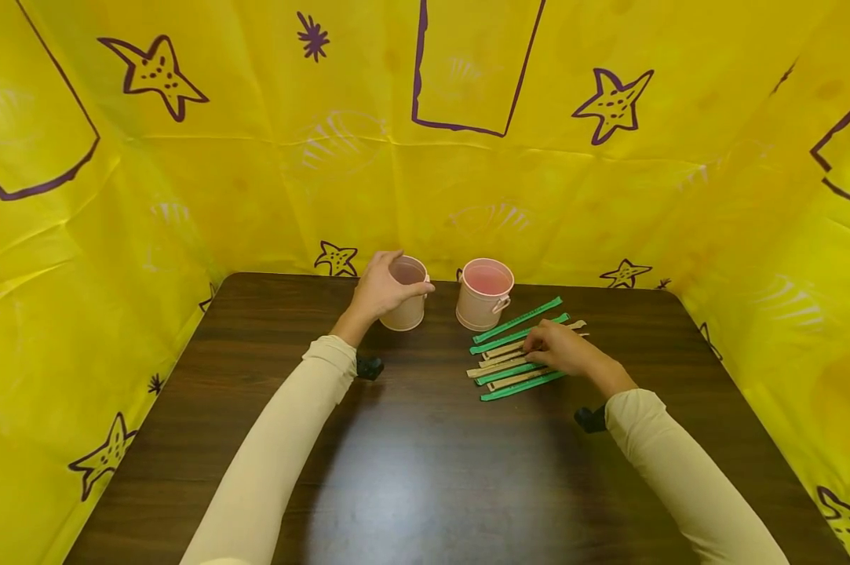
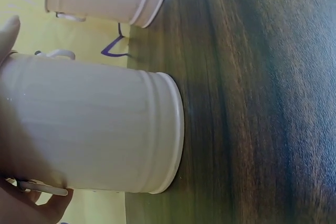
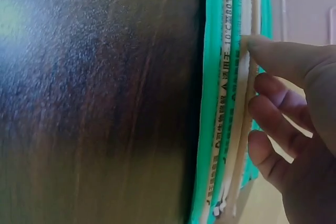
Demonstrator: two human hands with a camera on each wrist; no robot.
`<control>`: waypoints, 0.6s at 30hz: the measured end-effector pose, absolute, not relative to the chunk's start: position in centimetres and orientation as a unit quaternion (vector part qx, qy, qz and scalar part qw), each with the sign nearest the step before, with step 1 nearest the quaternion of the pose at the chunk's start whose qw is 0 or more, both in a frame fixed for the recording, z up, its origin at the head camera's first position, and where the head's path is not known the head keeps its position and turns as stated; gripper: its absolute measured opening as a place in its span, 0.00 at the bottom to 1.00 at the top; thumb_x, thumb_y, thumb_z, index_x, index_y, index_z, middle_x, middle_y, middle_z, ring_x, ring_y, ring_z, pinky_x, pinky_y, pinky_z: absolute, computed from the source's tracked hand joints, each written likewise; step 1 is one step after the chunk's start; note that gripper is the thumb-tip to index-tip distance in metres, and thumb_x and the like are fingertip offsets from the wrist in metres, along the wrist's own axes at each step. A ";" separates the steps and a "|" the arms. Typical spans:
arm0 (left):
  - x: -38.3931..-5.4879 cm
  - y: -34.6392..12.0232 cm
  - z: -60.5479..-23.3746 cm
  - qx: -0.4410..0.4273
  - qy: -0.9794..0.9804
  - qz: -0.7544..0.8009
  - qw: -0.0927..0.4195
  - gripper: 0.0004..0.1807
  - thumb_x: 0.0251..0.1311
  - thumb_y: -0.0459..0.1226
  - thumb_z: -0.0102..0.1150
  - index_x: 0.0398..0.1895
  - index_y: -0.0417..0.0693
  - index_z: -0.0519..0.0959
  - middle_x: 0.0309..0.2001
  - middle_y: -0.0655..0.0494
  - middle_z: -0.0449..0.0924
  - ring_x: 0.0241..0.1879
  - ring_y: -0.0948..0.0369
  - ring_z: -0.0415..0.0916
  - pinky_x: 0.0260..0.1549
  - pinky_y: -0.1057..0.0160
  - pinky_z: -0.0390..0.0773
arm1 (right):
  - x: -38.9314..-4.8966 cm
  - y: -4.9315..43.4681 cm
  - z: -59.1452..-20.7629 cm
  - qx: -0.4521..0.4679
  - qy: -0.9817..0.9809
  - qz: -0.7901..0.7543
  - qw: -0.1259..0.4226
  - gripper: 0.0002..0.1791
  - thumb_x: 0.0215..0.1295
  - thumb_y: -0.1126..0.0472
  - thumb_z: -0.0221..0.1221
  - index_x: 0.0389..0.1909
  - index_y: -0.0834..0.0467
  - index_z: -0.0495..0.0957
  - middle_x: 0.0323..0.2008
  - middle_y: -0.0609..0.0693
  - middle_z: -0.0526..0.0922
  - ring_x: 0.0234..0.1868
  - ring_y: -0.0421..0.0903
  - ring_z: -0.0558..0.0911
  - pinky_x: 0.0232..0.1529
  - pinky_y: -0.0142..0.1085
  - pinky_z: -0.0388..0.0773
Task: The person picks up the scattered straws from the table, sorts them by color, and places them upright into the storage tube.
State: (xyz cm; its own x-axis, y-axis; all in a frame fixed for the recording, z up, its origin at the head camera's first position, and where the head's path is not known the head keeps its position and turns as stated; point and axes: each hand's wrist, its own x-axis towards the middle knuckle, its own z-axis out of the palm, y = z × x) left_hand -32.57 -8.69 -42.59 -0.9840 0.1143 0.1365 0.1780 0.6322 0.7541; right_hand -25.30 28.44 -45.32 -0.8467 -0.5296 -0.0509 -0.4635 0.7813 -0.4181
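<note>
My left hand point(image 1: 382, 289) grips the left pale pink bucket point(image 1: 405, 315) from above, thumb and fingers spread round its rim. In the left wrist view that bucket point(image 2: 100, 124) stands upright, its base on the table. My right hand point(image 1: 560, 349) is over a row of paper-wrapped straws, green ones point(image 1: 519, 387) and tan ones point(image 1: 487, 371) lying side by side. Seen from the right wrist, the thumb and curled fingers pinch a tan wrapped straw point(image 3: 244, 72) within the row. Printed characters run along several wrappers.
A second pale pink bucket point(image 1: 479, 308) with a side handle stands upright between the left bucket and the straws, near the back edge of the dark wooden table point(image 1: 425, 455). Yellow sheeting point(image 1: 368, 196) with drawn starfish rises behind and at both sides.
</note>
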 end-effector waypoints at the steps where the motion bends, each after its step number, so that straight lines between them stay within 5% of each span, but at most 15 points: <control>1: -32.6 -8.7 -42.5 -0.081 -0.902 -0.422 0.036 0.59 0.43 0.66 0.75 0.77 0.51 0.65 0.73 0.49 0.64 0.69 0.46 0.68 0.64 0.40 0.72 | -25.4 28.4 -45.5 -0.266 0.940 -0.199 0.083 0.05 0.65 0.62 0.68 0.40 0.57 0.85 0.39 0.53 0.79 0.39 0.46 0.78 0.41 0.38 0.76; 18: -32.5 -8.7 -42.5 -0.078 -0.898 -0.433 0.023 0.60 0.42 0.64 0.78 0.78 0.50 0.64 0.73 0.48 0.62 0.68 0.45 0.68 0.64 0.41 0.73 | -25.5 27.9 -46.5 -0.291 0.937 -0.184 0.061 0.05 0.63 0.65 0.69 0.38 0.58 0.83 0.38 0.51 0.80 0.40 0.48 0.81 0.45 0.45 0.80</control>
State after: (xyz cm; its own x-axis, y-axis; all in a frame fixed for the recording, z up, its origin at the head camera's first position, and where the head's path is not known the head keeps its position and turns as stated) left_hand -32.53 -8.65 -42.48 -0.9867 0.1206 0.1090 0.1603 0.6122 0.7743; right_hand -25.52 27.86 -46.50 -0.8228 -0.5683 -0.0077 -0.5231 0.7626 -0.3806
